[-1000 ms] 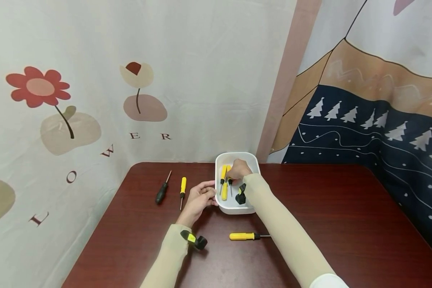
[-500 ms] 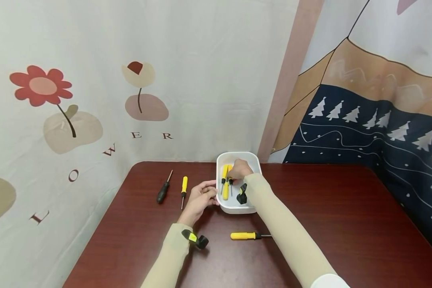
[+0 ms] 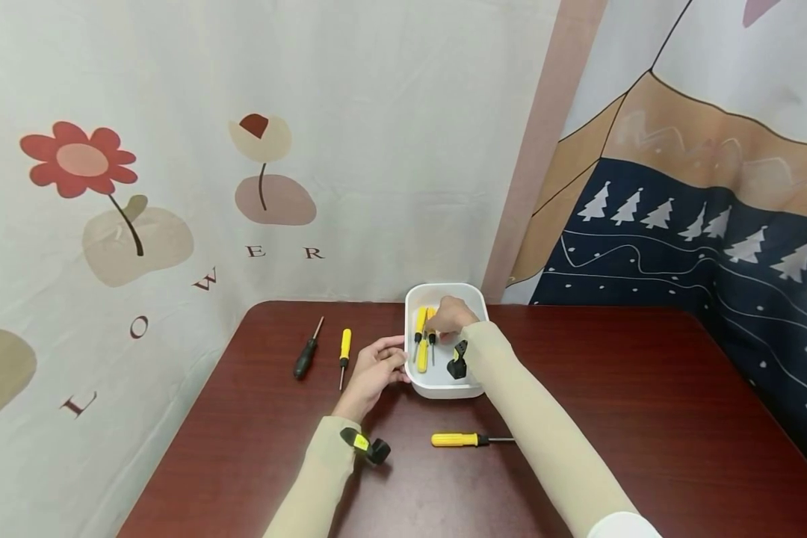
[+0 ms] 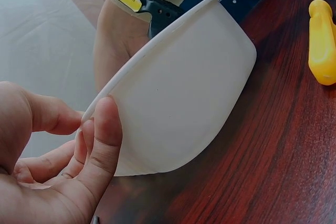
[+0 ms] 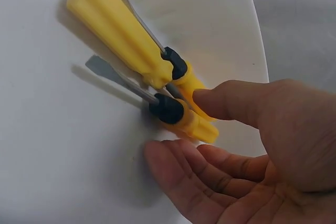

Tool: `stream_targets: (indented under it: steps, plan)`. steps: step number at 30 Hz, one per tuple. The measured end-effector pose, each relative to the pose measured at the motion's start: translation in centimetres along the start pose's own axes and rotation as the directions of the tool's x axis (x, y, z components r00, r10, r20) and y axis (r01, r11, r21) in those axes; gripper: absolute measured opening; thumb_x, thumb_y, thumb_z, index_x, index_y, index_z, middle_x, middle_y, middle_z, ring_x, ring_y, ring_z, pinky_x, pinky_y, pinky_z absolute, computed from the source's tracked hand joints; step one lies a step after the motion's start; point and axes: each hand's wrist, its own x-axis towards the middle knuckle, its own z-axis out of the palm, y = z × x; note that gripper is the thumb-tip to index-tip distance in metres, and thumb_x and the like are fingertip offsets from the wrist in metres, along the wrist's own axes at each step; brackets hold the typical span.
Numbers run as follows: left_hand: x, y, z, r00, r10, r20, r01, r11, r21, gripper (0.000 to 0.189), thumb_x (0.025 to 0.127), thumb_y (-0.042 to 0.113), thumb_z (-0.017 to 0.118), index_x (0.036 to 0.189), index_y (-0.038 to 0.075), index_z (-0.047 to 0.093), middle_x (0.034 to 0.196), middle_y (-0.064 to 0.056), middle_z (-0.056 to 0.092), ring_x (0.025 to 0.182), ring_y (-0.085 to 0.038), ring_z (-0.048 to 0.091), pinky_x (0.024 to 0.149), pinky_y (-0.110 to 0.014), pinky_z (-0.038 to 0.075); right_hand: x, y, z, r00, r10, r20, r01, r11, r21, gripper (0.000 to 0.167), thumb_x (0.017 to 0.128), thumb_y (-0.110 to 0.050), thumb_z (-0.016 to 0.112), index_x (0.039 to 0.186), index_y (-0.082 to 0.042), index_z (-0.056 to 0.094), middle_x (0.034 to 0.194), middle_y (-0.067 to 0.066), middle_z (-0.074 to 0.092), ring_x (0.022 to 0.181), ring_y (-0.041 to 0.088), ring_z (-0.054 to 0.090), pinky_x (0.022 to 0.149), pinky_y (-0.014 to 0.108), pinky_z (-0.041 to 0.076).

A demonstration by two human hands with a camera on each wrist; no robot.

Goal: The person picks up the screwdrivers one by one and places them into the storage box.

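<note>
In the head view, my left hand (image 3: 371,373) is at the near left side of a white plastic tray (image 3: 444,392). The left wrist view shows its thumb and forefinger pinching the tray's rim (image 4: 157,40). Inside the tray lie three yellow-handled screwdrivers: two with handles at the far end, one turned round (image 3: 422,360). My right hand (image 3: 452,315) reaches into the tray. From the right wrist, its thumb is by the handles and its fingers spread apart below the nearest screwdriver (image 5: 197,128), gripping nothing.
Left of the tray lie a black-handled screwdriver (image 3: 304,360) and a yellow-handled one (image 3: 345,345). Another yellow-handled screwdriver (image 3: 454,440) lies in front, near my right sleeve. The brown table (image 3: 612,403) backs onto a printed curtain (image 3: 390,149).
My right wrist has shifted slightly to the right over the tray. The left hand keeps its place at the rim, and the screwdrivers appear unmoved.
</note>
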Motion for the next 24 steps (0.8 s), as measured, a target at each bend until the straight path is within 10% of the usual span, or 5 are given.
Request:
stream_targets:
  steps: [11, 24]
  plan:
    - [-0.1, 0.1, 0.1, 1.000, -0.015, 0.001, 0.015, 1.000, 0.001, 0.040, 0.096, -0.005, 0.060, 0.136, -0.003, 0.060, 0.099, -0.016, 0.064, 0.065, -0.015, 0.061, 0.060, -0.025, 0.059, -1.0, 0.2, -1.0, 0.997, -0.074, 0.021, 0.076, 0.986, -0.147, 0.033, 0.091, -0.035, 0.076, 0.101, -0.006, 0.066, 0.084, 0.004, 0.058, 0.073, 0.018, 0.060, 0.064, 0.025, 0.050]
    - [0.1, 0.1, 0.1, 1.000, -0.026, -0.005, 0.026, 1.000, 0.001, 0.042, 0.096, -0.004, 0.061, 0.137, -0.002, 0.059, 0.099, -0.015, 0.064, 0.065, -0.016, 0.061, 0.060, -0.025, 0.059, -2.4, 0.4, -2.4, 0.974, -0.225, 0.032, 0.226, 0.945, -0.238, 0.063, 0.090, -0.042, 0.076, 0.142, -0.011, 0.055, 0.128, 0.008, 0.064, 0.106, 0.022, 0.058, 0.088, 0.036, 0.053]
